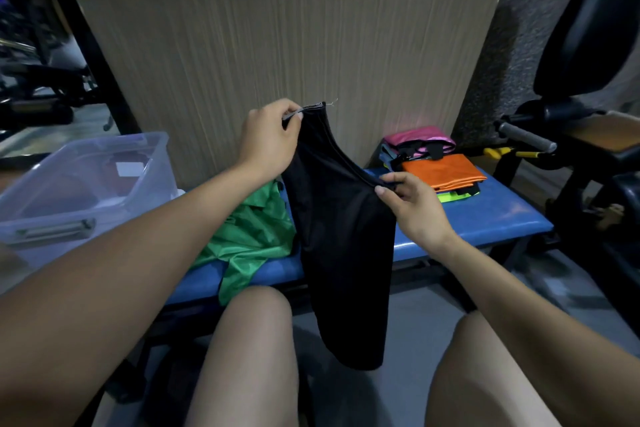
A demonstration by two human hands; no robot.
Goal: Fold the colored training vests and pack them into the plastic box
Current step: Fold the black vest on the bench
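A black vest (343, 239) hangs in the air in front of the person's knees, its lower end dropping below the front edge of the blue padded worktop (485, 218). The left hand (270, 139) pinches one shoulder strap at its top hem, thumb and fingers closed on the fabric and raised higher. The right hand (412, 208) pinches the other strap lower down, fingers curled around the edge. The cloth slopes down from left hand to right.

Just behind the black vest, a crumpled green vest (252, 236) lies on the worktop and spills over its near edge. Farther right on the worktop sits a stack of folded vests: orange (446, 172) on top, yellow-green beneath, and pink (419, 139) behind it.

To the left stands the clear plastic box (86, 191), open; something dark red and a white patch show through it, but what they are is unclear.
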